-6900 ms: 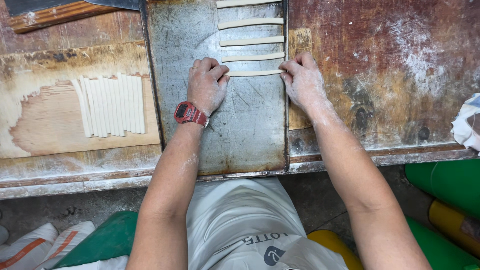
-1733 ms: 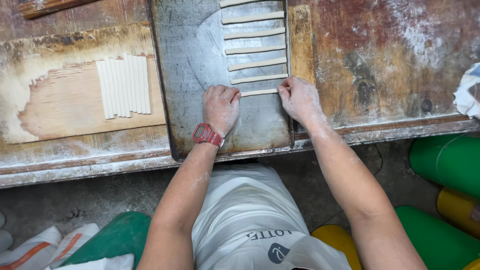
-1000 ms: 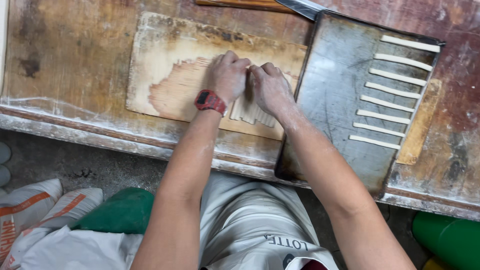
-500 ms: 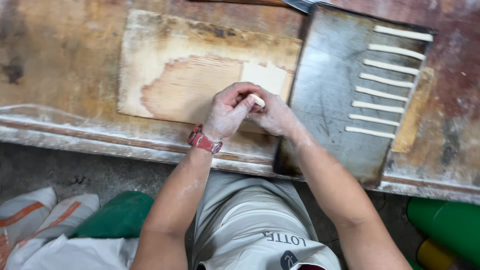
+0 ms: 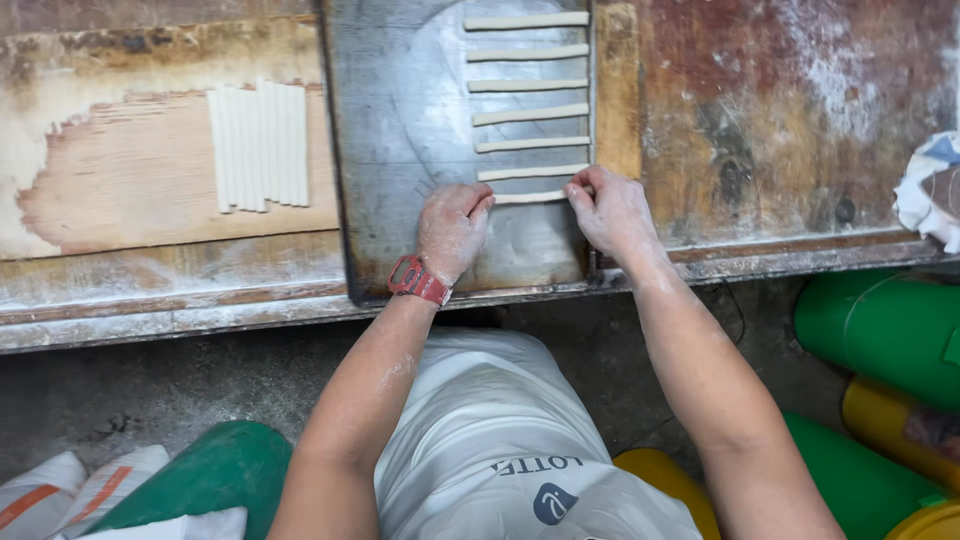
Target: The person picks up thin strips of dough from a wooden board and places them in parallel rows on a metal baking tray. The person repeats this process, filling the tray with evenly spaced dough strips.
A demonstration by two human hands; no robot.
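A thin pale dough strip (image 5: 530, 197) lies stretched across the metal baking tray (image 5: 400, 150), below several other strips laid in a row (image 5: 530, 85). My left hand (image 5: 452, 228), floured and with a red watch at the wrist, pinches the strip's left end. My right hand (image 5: 610, 208) pinches its right end at the tray's right rim. A bunch of cut dough strips (image 5: 258, 145) lies side by side on the floured wooden board (image 5: 120, 190) to the left.
The worn wooden bench (image 5: 790, 110) runs to the right, with a crumpled white cloth (image 5: 930, 190) at its far edge. Green and yellow drums (image 5: 880, 330) stand on the floor at right, sacks (image 5: 80, 490) at lower left.
Both hands took a strip from the bunch on the board, carried it right and now hold it stretched on the tray below the other strips.
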